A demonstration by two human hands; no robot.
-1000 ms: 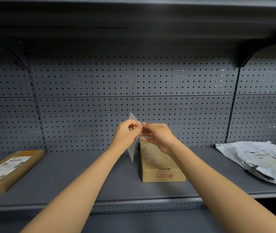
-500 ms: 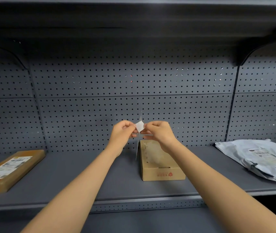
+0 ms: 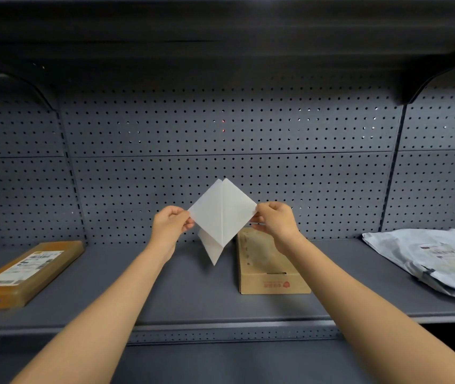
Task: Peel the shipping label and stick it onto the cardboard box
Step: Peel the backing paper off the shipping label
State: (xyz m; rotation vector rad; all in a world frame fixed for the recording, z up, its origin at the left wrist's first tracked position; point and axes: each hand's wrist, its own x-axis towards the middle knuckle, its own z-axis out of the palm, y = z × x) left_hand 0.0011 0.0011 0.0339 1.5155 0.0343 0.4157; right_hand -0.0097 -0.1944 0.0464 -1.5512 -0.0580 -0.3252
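Note:
A white shipping label (image 3: 222, 214) hangs in the air above the shelf, spread into a diamond with its two layers partly pulled apart. My left hand (image 3: 170, 224) pinches its left corner and my right hand (image 3: 274, 223) pinches its right corner. A lower tip of the sheet points down toward the shelf. Just below and right of it, a small brown cardboard box (image 3: 269, 268) lies flat on the grey shelf (image 3: 193, 295), its far end hidden behind my right hand.
A flat brown parcel (image 3: 27, 273) bearing a printed label lies at the shelf's left. A white plastic mailer bag (image 3: 431, 261) lies at the right. A perforated grey back panel (image 3: 220, 134) rises behind, and an upper shelf overhangs.
My hands have moved apart, left going left and right going right. The label, edge-on and small between the fingertips before, has opened wide into a diamond as its layers separate.

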